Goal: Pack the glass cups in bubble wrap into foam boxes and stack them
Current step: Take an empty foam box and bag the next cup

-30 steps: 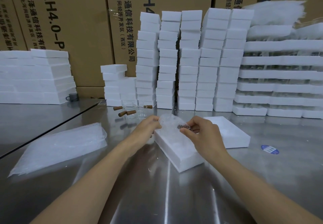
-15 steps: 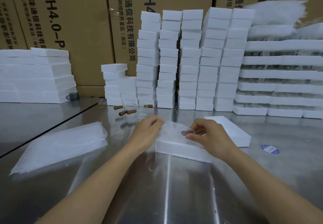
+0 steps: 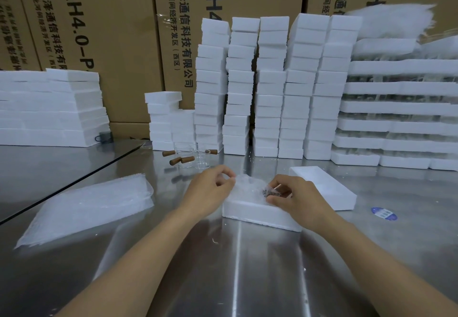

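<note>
Clear bubble-wrapped cup (image 3: pixel 247 186), brown handle (image 3: pixel 268 192) showing, on white foam box (image 3: pixel 257 214), left hand (image 3: pixel 210 191) and right hand (image 3: pixel 296 201) pinching it

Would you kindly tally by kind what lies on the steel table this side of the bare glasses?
White rectangular foam box pieces: 2
Bubble-wrapped glass cup: 1
Pile of clear bubble-wrap sheets: 1
Blue oval sticker: 1
Total: 5
</note>
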Motion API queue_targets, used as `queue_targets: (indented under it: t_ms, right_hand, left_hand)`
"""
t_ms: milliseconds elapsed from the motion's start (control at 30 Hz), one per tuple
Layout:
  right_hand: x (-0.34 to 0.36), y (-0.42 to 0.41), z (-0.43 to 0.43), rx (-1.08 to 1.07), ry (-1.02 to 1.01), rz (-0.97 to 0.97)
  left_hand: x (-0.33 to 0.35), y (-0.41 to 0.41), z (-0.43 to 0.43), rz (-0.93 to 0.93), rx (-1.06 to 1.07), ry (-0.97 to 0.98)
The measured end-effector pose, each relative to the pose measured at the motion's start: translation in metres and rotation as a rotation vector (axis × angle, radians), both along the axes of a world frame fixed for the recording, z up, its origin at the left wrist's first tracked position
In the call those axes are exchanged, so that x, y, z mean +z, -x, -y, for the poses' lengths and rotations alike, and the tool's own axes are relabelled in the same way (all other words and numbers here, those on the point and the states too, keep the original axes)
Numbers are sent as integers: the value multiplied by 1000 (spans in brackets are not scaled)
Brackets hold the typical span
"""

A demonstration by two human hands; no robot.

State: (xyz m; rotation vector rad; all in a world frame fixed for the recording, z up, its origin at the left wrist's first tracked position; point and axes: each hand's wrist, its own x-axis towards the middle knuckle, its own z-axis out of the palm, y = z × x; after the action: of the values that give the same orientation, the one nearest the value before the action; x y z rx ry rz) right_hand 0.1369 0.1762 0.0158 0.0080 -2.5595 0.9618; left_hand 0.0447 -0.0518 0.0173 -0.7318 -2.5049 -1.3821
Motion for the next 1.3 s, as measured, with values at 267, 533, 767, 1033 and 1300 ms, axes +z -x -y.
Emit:
queue_targets:
  t_ms: [267,533,767,1033,1300]
  right_hand:
    - [1,-2,-8,14,0,4]
    - [3,-2,-13,23,-26,7]
    - [4,-3,-10,19,2,0]
    - [0,-2,-4,16,11,-26]
    - [0,1,-43,-451,-239,-50]
  left_hand:
    - [-2,5,2,225,-103,-211]
    - [-14,12,-2,32,-68,-113]
    - [-15,8,-4,-215,44,180]
    - [-7,11,10,-424,29,405]
    - [-4,6,1,158,-318,-22]
